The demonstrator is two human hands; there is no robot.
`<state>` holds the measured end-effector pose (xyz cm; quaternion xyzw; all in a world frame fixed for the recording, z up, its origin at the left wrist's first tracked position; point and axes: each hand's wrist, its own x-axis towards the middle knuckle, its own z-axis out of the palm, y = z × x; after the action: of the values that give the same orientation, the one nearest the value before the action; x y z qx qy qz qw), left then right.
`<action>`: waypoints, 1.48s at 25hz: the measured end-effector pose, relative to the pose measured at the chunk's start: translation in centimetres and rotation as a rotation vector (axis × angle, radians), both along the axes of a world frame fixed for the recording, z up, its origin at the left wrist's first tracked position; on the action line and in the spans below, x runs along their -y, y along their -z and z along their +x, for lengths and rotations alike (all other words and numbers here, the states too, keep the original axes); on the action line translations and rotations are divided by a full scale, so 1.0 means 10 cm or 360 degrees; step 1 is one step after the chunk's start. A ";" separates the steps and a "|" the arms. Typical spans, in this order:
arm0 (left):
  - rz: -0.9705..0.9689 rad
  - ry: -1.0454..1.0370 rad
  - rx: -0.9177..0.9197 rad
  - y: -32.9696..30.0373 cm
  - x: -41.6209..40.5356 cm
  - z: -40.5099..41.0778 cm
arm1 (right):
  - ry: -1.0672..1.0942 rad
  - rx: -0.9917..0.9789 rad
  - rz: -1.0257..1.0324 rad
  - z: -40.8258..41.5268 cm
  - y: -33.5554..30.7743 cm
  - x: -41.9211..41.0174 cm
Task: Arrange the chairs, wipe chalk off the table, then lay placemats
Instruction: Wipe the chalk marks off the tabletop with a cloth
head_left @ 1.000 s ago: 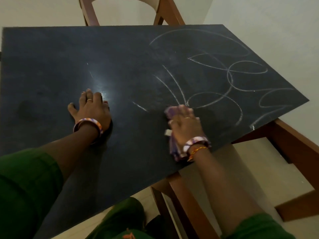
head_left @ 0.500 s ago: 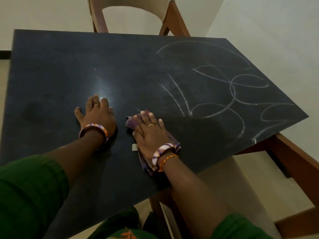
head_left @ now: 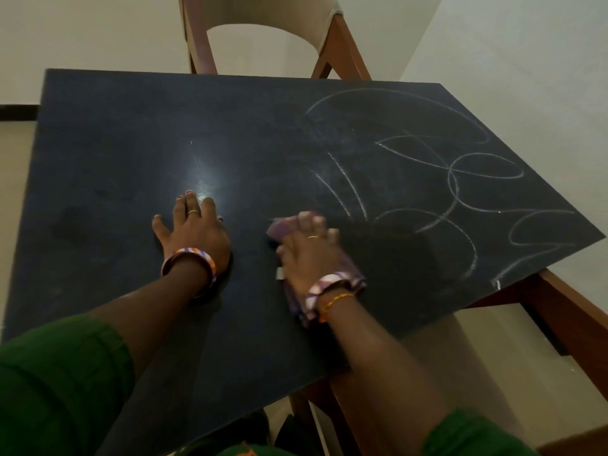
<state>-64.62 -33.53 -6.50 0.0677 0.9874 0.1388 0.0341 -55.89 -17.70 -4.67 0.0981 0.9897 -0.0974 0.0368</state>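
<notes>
The dark table top [head_left: 131, 133] carries looping white chalk lines [head_left: 454, 192] on its right half. My right hand [head_left: 309, 258] lies on a purple cloth [head_left: 284, 225] and presses it onto the table, just left of the chalk loops; the hand is motion-blurred. The cloth also sticks out under my wrist, and a small white tag shows beside it. My left hand [head_left: 194, 228] rests flat on the table with fingers spread, a hand's width left of the cloth. A chair [head_left: 342, 37] with a pale backrest stands at the table's far side.
Part of a second wooden chair frame [head_left: 572, 311] shows beside the table's right edge. Pale walls rise behind and to the right. My green sleeves fill the bottom of the view. A bright glare spot sits just beyond my left hand.
My right hand swept the cloth leftward toward my left hand, then shifted slightly back right. A short chalk stroke near the middle is gone. My left hand stayed put.
</notes>
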 end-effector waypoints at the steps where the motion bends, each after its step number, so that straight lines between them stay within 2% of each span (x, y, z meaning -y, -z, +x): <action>1: 0.0007 -0.0004 -0.0005 0.00 0.01 0.01 | -0.0157 0.0023 -0.0066 -0.03 0.03 0.29; 2: 0.0017 -0.0006 -0.0017 0.00 0.01 0.02 | -0.0224 0.0051 -0.0110 -0.07 0.03 0.41; 4: 0.0029 0.0007 -0.0027 -0.02 0.02 0.02 | -0.0111 0.0058 -0.0143 -0.16 0.02 0.10; 7: 0.0024 0.0001 -0.0010 -0.03 0.01 0.03 | 0.0450 0.0027 -0.0091 0.04 0.01 -0.92; 9: 0.0022 -0.0005 -0.0020 -0.02 -0.01 0.02 | 0.0788 0.0165 -0.0014 0.23 -0.02 -1.52; 11: 0.0017 -0.0006 -0.0022 -0.01 -0.01 0.02 | 0.0923 0.0326 0.0089 0.25 -0.06 -1.60; 13: 0.0018 -0.0010 -0.0016 0.00 -0.02 0.01 | 0.0782 0.0212 0.0062 0.12 -0.05 -1.20; 17: 0.0010 -0.0019 -0.0007 0.00 -0.01 0.01 | -0.0011 -0.0014 -0.0204 -0.15 -0.07 0.23; 19: 0.0018 -0.0007 -0.0022 -0.01 0.01 0.02 | -0.0075 -0.0051 -0.0330 -0.19 -0.06 0.30; 21: 0.0027 -0.0001 -0.0022 -0.01 0.02 0.01 | 0.0095 -0.0064 -0.0333 -0.18 0.00 -0.20; 25: 0.0019 -0.0004 -0.0009 0.01 0.00 0.01 | 0.0890 -0.0125 -0.0269 0.10 0.00 -1.44; 27: 0.0007 -0.0009 -0.0009 0.01 0.00 0.00 | 0.1085 -0.0013 -0.0166 0.13 -0.06 -1.47; 29: 0.0005 -0.0003 -0.0004 0.01 -0.01 0.00 | 0.0854 0.0059 -0.0032 0.02 -0.08 -1.05; 33: 0.0019 -0.0009 -0.0002 -0.01 0.00 0.01 | -0.0084 0.0034 -0.0163 -0.17 -0.03 0.23; 35: 0.0048 -0.0003 -0.0005 -0.01 0.03 0.02 | -0.0157 0.0051 -0.0171 -0.21 0.02 0.21; 37: 0.0070 0.0005 -0.0010 -0.02 0.04 0.02 | 0.0108 0.0007 -0.0112 -0.18 0.08 -0.31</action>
<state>-64.44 -33.95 -6.28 0.0703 0.9841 0.1603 0.0298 -57.72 -14.60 -5.48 0.1305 0.9817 -0.1330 0.0391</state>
